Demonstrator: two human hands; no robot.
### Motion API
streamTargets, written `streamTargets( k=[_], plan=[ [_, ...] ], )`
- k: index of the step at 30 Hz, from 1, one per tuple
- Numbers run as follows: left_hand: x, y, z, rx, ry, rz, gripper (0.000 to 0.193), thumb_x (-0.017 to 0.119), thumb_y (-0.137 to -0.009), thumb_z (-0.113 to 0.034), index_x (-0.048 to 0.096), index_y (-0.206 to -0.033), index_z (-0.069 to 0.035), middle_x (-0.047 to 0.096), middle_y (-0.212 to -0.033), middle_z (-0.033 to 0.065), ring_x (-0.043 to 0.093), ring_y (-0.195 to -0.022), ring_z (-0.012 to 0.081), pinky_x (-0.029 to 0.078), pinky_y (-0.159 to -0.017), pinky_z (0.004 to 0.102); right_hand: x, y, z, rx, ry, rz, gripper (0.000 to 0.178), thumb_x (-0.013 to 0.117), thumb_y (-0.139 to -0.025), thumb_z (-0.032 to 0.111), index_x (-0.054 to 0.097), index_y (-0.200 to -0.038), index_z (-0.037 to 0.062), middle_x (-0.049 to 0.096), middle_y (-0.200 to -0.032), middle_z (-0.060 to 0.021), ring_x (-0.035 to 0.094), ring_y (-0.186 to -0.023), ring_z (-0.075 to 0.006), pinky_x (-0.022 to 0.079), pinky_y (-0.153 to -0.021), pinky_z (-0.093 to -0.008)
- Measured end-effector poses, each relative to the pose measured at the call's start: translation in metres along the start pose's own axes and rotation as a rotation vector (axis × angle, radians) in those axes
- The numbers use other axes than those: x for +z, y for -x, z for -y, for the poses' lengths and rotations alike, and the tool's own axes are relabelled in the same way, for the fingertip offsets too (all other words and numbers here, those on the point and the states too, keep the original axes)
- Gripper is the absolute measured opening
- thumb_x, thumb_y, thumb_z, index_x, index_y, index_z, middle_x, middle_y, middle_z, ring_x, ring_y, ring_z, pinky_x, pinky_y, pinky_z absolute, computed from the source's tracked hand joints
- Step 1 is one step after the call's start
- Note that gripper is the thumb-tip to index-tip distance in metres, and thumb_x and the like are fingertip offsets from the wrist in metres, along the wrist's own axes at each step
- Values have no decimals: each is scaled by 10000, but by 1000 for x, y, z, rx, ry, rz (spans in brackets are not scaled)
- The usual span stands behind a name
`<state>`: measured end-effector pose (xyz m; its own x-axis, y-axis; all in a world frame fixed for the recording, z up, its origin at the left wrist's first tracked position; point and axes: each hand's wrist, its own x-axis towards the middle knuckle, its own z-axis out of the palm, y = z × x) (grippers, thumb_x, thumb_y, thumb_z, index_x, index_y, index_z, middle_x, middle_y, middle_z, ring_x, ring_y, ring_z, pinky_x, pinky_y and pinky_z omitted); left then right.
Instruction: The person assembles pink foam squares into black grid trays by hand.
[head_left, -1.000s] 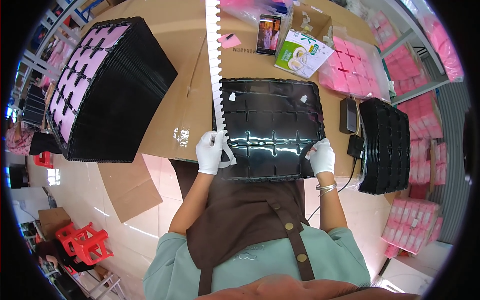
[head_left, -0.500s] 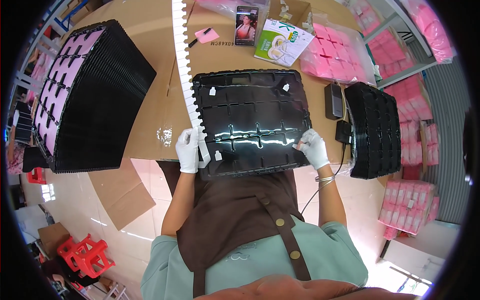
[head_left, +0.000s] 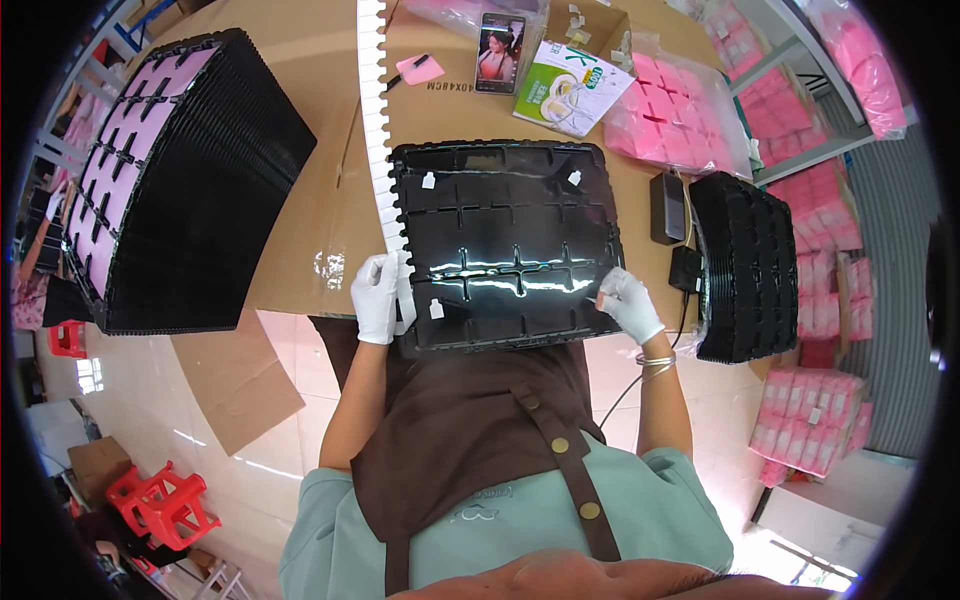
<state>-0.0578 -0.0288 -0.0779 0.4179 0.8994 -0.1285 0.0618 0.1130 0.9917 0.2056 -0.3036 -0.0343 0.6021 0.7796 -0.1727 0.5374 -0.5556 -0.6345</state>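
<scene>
A black plastic tray (head_left: 520,226) with molded cross-shaped ridges lies before me at the table's front edge. Three small white stickers are stuck on it: an upper left sticker (head_left: 429,180), an upper right sticker (head_left: 574,178) and a lower left sticker (head_left: 436,308). My left hand (head_left: 376,300), gloved in white with bare fingertips, is closed on the loose lower end of a long white sticker strip (head_left: 376,150) beside the tray's left edge. Over the tray's lower right corner, my right hand (head_left: 632,308) is pinched; whatever its fingers hold is too small to make out.
On the left stands a tall stack of black trays (head_left: 215,190) with lilac contents. At right are another black tray stack (head_left: 748,265), a power bank (head_left: 668,208) and a cable adapter (head_left: 686,268). Behind lie a phone (head_left: 500,55), a carton (head_left: 575,90) and a pink bagged pack (head_left: 675,115).
My right hand has shifted slightly down and right over the tray's corner, still pinched. The left hand keeps its grip on the strip. The whole view has moved a little.
</scene>
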Motion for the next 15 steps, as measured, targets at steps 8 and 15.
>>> streamTargets(
  k=[8, 15],
  plan=[
    [-20, -23, -6, -38, 144, -62, 226, 552, -931, -261, 625, -849, -64, 559, -714, -63, 468, -645, 3, 372, -567, 161, -5, -67, 7, -22, -468, -201, 66, 547, -805, 0, 549, -740, 10, 611, -692, -58, 614, -693, -124, 489, -689, -265],
    [-54, -49, 4, 54, 239, -40, 248, 500, -955, -278, 603, -933, -53, 559, -747, -28, 452, -598, 17, 359, -520, 163, -6, -169, 19, 73, 170, -335, 118, 600, -775, 80, 641, -868, 20, 680, -778, -122, 666, -778, -226, 493, -731, -324]
  ],
)
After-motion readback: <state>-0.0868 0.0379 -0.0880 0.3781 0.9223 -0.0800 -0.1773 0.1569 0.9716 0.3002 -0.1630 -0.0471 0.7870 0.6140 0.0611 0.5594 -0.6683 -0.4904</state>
